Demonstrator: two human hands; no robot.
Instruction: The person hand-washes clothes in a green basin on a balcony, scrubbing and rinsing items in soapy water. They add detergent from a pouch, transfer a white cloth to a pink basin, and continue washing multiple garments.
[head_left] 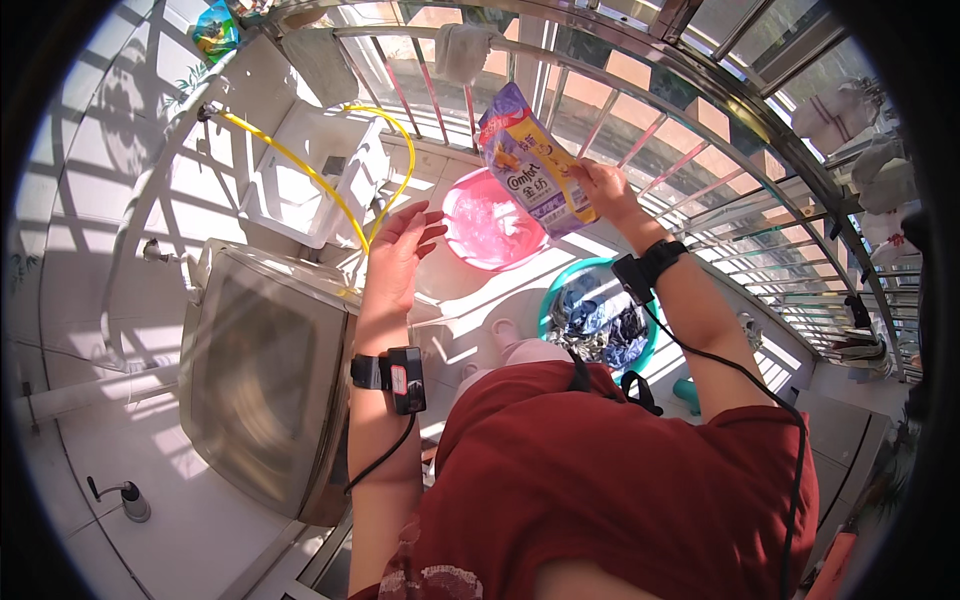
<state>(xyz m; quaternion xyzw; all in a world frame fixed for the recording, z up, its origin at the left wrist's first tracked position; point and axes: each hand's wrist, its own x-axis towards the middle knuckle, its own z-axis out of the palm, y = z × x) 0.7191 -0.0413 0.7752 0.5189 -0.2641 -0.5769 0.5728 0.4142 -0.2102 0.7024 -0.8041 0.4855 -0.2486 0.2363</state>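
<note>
In the right hand (602, 188) is one pouch (530, 165), near two basins (488, 264) (570, 269).

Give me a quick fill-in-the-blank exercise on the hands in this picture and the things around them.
1. The purple package is held in the person's ____ hand.
2. The hose curving near the open left hand is ____.
3. Beyond the teal tub, which holds clothes, sits a round ____ basin.
4. The straps on both forearms are ____.

Missing words: right; yellow; pink; black.
</note>
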